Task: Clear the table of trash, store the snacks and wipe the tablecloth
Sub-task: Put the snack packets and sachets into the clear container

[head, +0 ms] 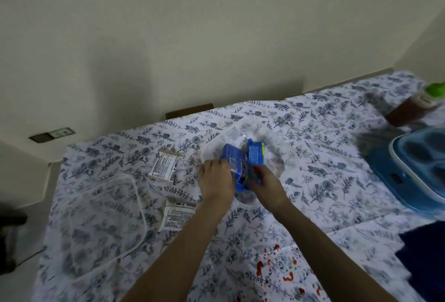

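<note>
Both hands grip a blue snack packet (240,161) over a clear plastic bowl (269,143) in the middle of the floral tablecloth (325,181). My left hand (216,179) holds the packet's left side and my right hand (263,181) its right side. Two white snack sachets lie to the left: one (165,165) near the bowl, another (177,215) closer to me. A clear flat container lid (103,220) rests at the left. Red sauce stains (277,268) spot the cloth near the front edge.
At the right stands a blue tray with round hollows (416,167). Behind it a brown bottle with a green cap (414,106) is blurred. A dark blue cloth (426,253) lies at the right front. The table's far edge meets a pale wall.
</note>
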